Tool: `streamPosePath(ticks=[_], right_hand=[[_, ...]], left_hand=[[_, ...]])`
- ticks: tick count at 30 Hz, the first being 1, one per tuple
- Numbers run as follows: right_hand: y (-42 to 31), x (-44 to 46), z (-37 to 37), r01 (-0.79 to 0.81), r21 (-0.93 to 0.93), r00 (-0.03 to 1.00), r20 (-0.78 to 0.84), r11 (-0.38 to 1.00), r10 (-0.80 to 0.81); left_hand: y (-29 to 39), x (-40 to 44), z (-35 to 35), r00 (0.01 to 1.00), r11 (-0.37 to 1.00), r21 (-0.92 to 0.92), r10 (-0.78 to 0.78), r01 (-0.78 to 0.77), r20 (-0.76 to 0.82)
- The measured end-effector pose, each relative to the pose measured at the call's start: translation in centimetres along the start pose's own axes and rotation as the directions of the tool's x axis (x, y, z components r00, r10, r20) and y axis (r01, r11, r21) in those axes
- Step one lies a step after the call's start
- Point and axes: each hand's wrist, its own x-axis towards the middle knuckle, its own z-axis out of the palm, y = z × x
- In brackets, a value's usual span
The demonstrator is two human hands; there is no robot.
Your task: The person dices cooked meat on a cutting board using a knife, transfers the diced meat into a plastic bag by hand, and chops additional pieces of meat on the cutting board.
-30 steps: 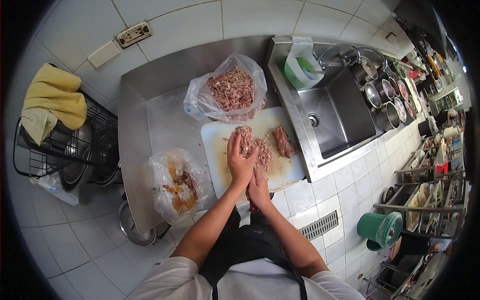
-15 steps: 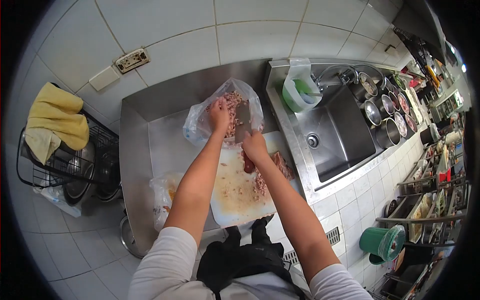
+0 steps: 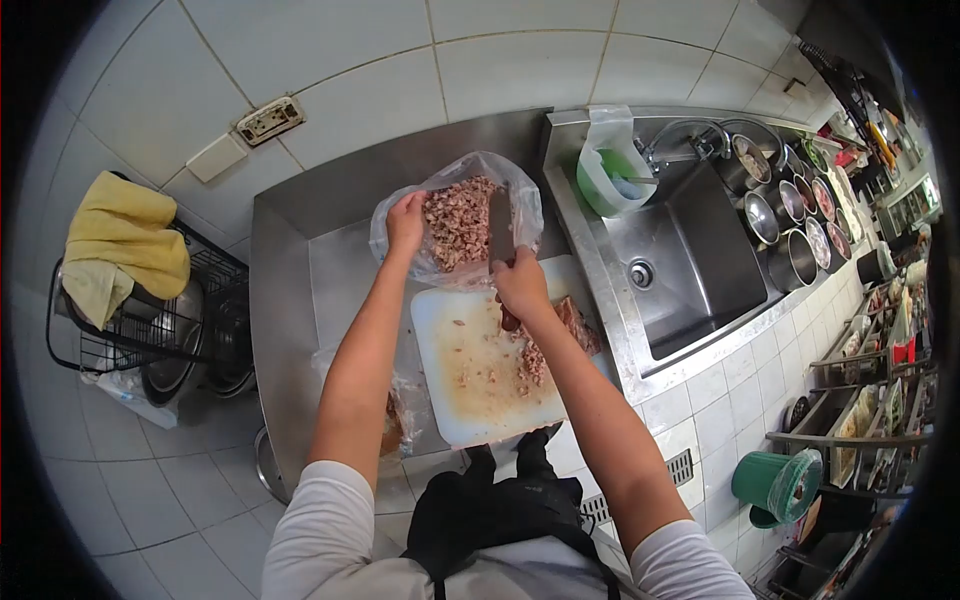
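You've 2 hands in view, 1 tool. Yr R hand [image 3: 522, 284] is closed round the handle of 1 cleaver [image 3: 501, 228], blade pointing away from you, over the R side of 1 clear plastic bag [image 3: 524, 196] w/ chopped meat [image 3: 460, 222] inside; can't tell if blade touches meat. Yr L hand [image 3: 405, 226] is at the bag's L rim, fingers bent; can't tell if it's pinching the plastic. Nearer you: 1 white cutting board [image 3: 470, 400], w/ 1 lg meat piece [image 3: 578, 325] at its R side, partly behind yr R forearm, plus loose bits [image 3: 532, 362] beside it, too many to count. A 2nd plastic bag [image 3: 408, 405] lies L of board, mostly hidden by yr L arm. To the R: 1 sink [image 3: 690, 270], 1 green container [image 3: 608, 190] at its far L corner. Any bag lettering's too blurry to read.
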Motion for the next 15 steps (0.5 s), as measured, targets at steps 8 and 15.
streamPosePath(ticks=[8,15], right_hand=[[-1.3,-2.0,0.1,0.251,-0.234,0.945,-0.15,0.939,-0.29],[2.8,-5.9,-0.3,0.185,0.05,0.965,-0.199,0.981,-0.172]], left_hand=[[1.8,-0.8,2.6,0.974,0.876,-0.426,-0.204,0.225,0.095],[2.5,-0.2,4.0,0.96,0.835,-0.517,-0.267,0.187,-0.085]])
